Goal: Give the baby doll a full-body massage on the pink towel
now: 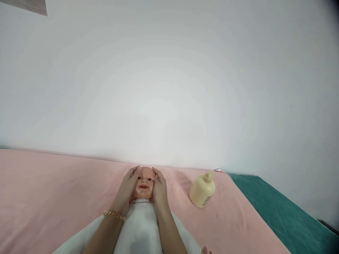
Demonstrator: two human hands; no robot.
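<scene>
A baby doll (143, 187) in a white garment (141, 225) lies face up on a pink sheet, its head toward the wall. My left hand (129, 183) cups one side of the doll's head, the thumb along the temple. On the other side my right hand (160, 187) presses against the head in the same way, fingers curved behind it. Between my hands the doll's face shows; most of the sides of its head are hidden. A gold bracelet (114, 215) circles my left wrist.
To the right of the doll a pale yellow pump bottle (202, 190) stands on the pink sheet (66, 190). A green quilted surface (278, 208) shows beyond the sheet's right edge. The white wall (169, 84) rises directly behind the sheet.
</scene>
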